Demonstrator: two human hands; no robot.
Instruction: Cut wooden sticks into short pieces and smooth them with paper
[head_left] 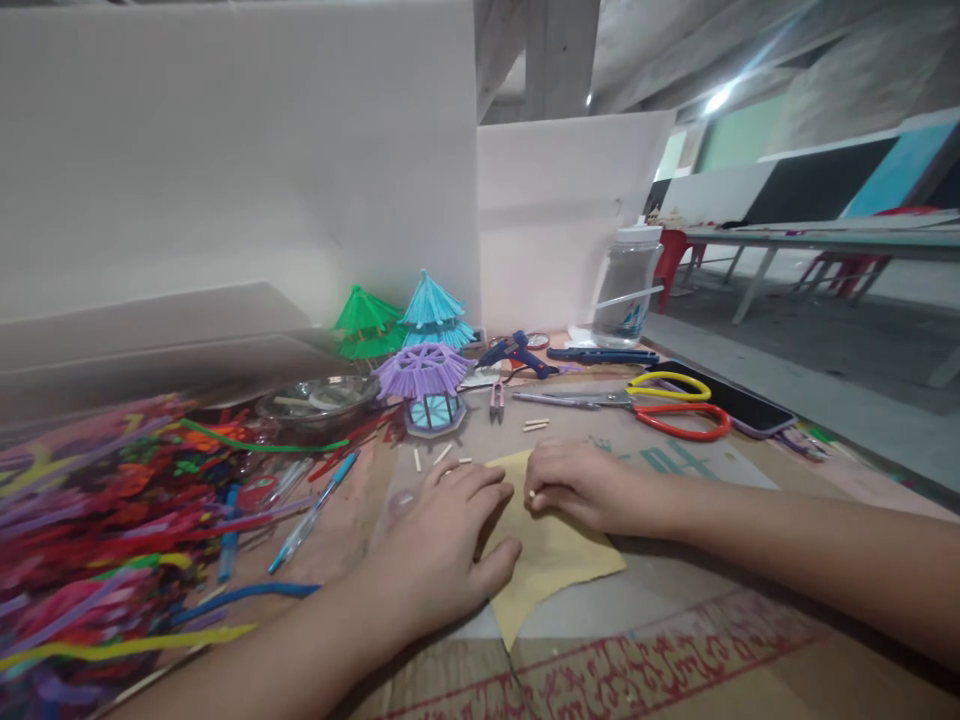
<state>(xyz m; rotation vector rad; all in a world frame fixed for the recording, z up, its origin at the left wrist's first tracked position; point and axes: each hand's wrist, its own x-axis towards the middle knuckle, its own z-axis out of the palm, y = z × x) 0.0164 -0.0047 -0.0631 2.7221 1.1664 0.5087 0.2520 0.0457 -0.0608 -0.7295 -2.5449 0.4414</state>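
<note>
My left hand (450, 540) rests on the left part of a yellow sheet of paper (559, 565), fingers apart and slightly bent, with nothing visible in them. At the paper's upper right, my right hand (574, 488) is closed around a small pale stick (532, 495), whose end shows at the fingertips. Several short pale sticks lie beyond my hands, some (536, 426) above my right hand and others (418, 460) by my left fingers. Behind them stands a small purple pavilion model (424, 380).
Green (367, 320) and blue roofed models (433, 310) stand behind. Colourful pipe cleaners (112, 520) pile up at left, beside pens (315, 512). A glue gun (519, 352), scissors (679, 405), a phone (724, 398) and a water bottle (628, 285) lie or stand at back right.
</note>
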